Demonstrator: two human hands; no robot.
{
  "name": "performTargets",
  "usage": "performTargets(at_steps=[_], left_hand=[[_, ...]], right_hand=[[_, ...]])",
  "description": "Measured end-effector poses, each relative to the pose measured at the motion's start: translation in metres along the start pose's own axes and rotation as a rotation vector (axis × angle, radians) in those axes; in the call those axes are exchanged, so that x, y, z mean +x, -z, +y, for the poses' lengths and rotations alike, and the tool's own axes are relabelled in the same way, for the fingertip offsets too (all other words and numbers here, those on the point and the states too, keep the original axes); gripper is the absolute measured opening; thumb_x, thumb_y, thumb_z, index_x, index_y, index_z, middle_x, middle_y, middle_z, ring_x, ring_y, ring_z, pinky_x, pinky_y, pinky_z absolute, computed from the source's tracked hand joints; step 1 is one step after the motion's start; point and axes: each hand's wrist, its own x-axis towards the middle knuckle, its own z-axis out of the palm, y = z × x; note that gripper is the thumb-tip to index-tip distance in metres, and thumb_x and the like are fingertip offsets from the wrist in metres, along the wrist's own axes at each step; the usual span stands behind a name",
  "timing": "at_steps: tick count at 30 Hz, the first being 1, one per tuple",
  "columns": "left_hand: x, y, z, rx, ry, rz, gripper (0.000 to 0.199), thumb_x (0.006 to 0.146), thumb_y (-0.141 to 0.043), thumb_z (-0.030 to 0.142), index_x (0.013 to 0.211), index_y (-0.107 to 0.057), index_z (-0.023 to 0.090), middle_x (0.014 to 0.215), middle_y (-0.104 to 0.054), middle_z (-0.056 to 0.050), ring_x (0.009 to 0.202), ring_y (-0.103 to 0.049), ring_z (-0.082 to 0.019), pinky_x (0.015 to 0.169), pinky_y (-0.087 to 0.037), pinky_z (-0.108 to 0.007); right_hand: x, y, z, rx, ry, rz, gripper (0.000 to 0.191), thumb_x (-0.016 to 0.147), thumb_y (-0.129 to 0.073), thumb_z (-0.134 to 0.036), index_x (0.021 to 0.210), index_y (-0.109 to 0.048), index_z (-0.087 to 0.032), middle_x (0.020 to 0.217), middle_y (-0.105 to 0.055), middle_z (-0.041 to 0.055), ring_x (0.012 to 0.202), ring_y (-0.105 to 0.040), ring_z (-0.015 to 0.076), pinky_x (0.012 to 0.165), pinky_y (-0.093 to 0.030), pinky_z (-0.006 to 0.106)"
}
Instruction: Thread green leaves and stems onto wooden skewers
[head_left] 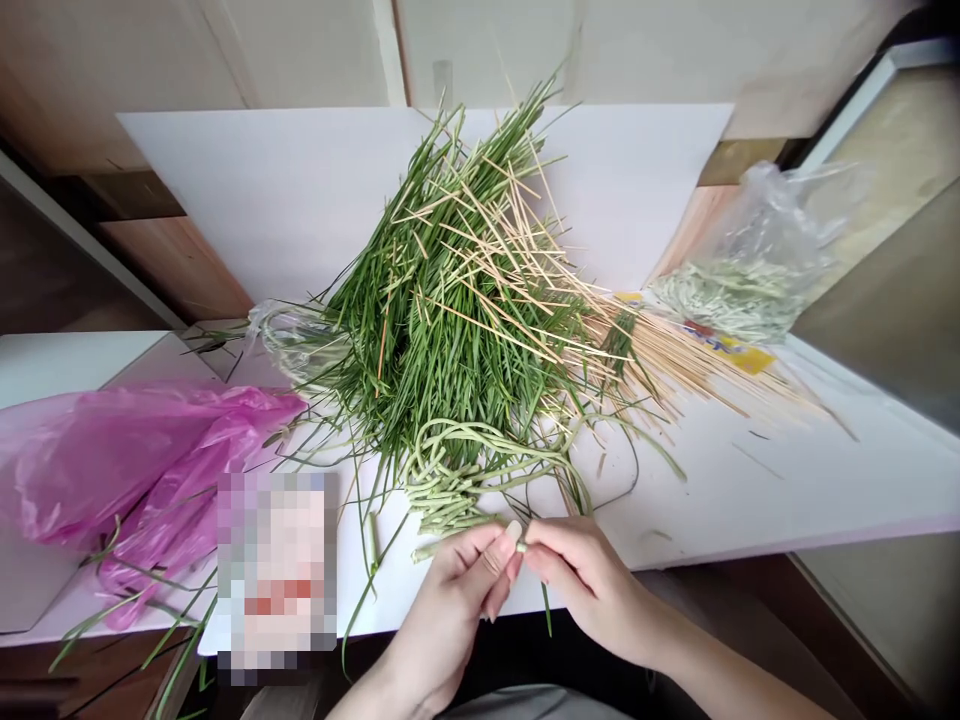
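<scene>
Close together at the table's front edge, my left hand (465,580) and my right hand (581,575) are both closed in a pinch. Between their fingertips shows a short bit of pale green long bean (521,547); most of it is hidden by the fingers. Just beyond my left hand lies a small heap of cut bean pieces (446,505). Whole long beans (491,432) curl over and behind that heap. One loose bean piece (371,540) sits to the left. Behind the beans rises a big pile of long green chive-like leaves (442,350).
Thin wooden skewers (675,350) spread over the pile and to the right. A clear bag of pale green pieces (742,285) stands at the back right. A pink plastic bag (150,450) and a blurred-out item (277,570) lie left on the white table (847,470).
</scene>
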Motion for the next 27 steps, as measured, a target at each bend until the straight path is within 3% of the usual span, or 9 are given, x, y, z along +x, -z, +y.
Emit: performTargets(at_steps=[3,6,10,13,16,19,22,24,27], left_hand=[[-0.004,-0.002,-0.005,-0.189,0.124,-0.047,0.046,0.09,-0.07,0.048,0.064,-0.049,0.017,0.049,-0.032,0.008,0.052,-0.021,-0.008,0.055,-0.019,-0.026],[-0.009,-0.002,-0.014,-0.374,0.264,-0.113,0.047,0.082,-0.079,0.048,0.064,-0.049,0.016,0.046,-0.032,0.009,0.046,-0.018,-0.005,0.051,-0.014,-0.025],[-0.016,-0.003,-0.025,-0.537,0.43,-0.222,0.046,0.076,-0.084,0.046,0.065,-0.054,0.014,0.044,-0.034,0.01,0.039,-0.019,-0.004,0.049,-0.011,-0.025],[-0.022,-0.006,-0.027,-0.572,0.47,-0.241,0.044,0.075,-0.086,0.046,0.071,-0.061,0.01,0.044,-0.035,0.01,0.038,-0.019,-0.002,0.049,-0.012,-0.026],[-0.026,-0.009,-0.025,-0.583,0.516,-0.235,0.042,0.075,-0.086,0.042,0.074,-0.064,0.006,0.049,-0.036,0.01,0.039,-0.018,-0.001,0.051,-0.01,-0.026],[-0.032,-0.01,-0.023,-0.618,0.581,-0.288,0.043,0.081,-0.081,0.041,0.065,-0.056,0.01,0.051,-0.036,0.009,0.04,-0.015,0.0,0.052,-0.01,-0.025],[-0.038,-0.002,-0.022,-0.57,0.561,-0.292,0.051,0.085,-0.076,0.048,0.059,-0.048,0.015,0.046,-0.03,0.01,0.04,-0.013,-0.001,0.051,-0.013,-0.025],[-0.038,0.009,-0.018,-0.398,0.458,-0.194,0.052,0.085,-0.073,0.055,0.06,-0.049,0.016,0.044,-0.03,0.009,0.042,-0.018,-0.004,0.052,-0.018,-0.025],[-0.029,0.031,-0.004,0.117,0.151,0.009,0.049,0.093,-0.061,0.058,0.066,-0.059,0.017,0.05,-0.04,0.005,0.048,-0.032,-0.009,0.055,-0.028,-0.026]], right_hand=[[-0.002,0.005,0.005,-0.376,0.295,0.077,0.036,0.107,-0.04,-0.02,0.071,-0.046,-0.022,0.062,-0.047,-0.0018,0.057,-0.04,0.0146,0.055,-0.029,0.029],[-0.007,0.01,0.014,-0.615,0.508,0.041,0.04,0.107,-0.042,-0.021,0.068,-0.049,-0.022,0.057,-0.047,-0.0004,0.055,-0.039,0.0167,0.054,-0.029,0.032],[-0.017,0.015,0.021,-0.742,0.694,-0.044,0.037,0.105,-0.05,-0.026,0.069,-0.058,-0.02,0.055,-0.049,0.0007,0.054,-0.041,0.018,0.052,-0.031,0.036],[-0.024,0.017,0.024,-0.775,0.804,-0.047,0.026,0.101,-0.059,-0.028,0.078,-0.065,-0.02,0.056,-0.051,0.0006,0.053,-0.043,0.0184,0.052,-0.035,0.038],[-0.032,0.02,0.028,-0.745,0.824,-0.027,0.018,0.098,-0.066,-0.035,0.084,-0.069,-0.024,0.057,-0.052,-0.0011,0.052,-0.044,0.0169,0.051,-0.039,0.038],[-0.04,0.027,0.032,-0.686,0.844,-0.007,0.016,0.094,-0.073,-0.041,0.083,-0.07,-0.03,0.058,-0.056,-0.0029,0.05,-0.044,0.0142,0.049,-0.04,0.037],[-0.041,0.037,0.034,-0.745,0.899,-0.022,0.016,0.092,-0.076,-0.038,0.08,-0.07,-0.029,0.061,-0.059,-0.0027,0.051,-0.044,0.0135,0.051,-0.041,0.036],[-0.038,0.042,0.034,-0.819,0.827,-0.031,0.01,0.093,-0.075,-0.031,0.084,-0.07,-0.028,0.059,-0.058,-0.0023,0.053,-0.046,0.0152,0.053,-0.04,0.037],[-0.025,0.042,0.033,-0.869,0.587,0.007,0.007,0.094,-0.071,-0.019,0.092,-0.07,-0.026,0.059,-0.058,-0.0021,0.057,-0.05,0.0175,0.055,-0.039,0.035]])
